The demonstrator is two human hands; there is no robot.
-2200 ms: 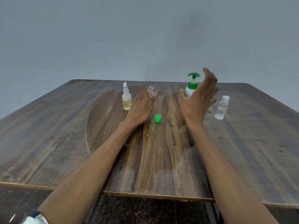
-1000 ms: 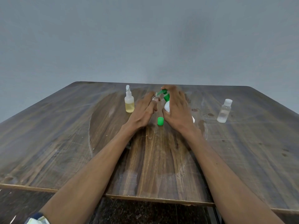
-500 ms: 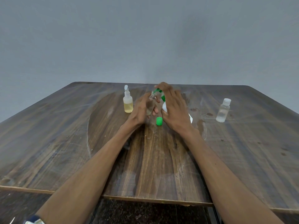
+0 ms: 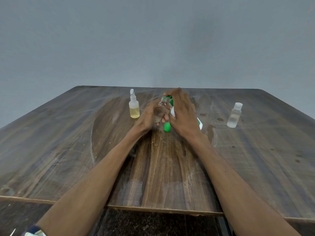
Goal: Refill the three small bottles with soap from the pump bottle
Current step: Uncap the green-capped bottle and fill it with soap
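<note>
Head view, centre frame: left hand grips a clear small bottle; right hand wraps the tilted pump bottle, its nozzle at the bottle's mouth. Misalignment would likely spill soap onto the scratched wooden table. Behind stands a plain grey wall.

Bare tabletop nearside (green cap between wrists).

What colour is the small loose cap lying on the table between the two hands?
Bright green; the cap shows clearly in the head view.
</note>
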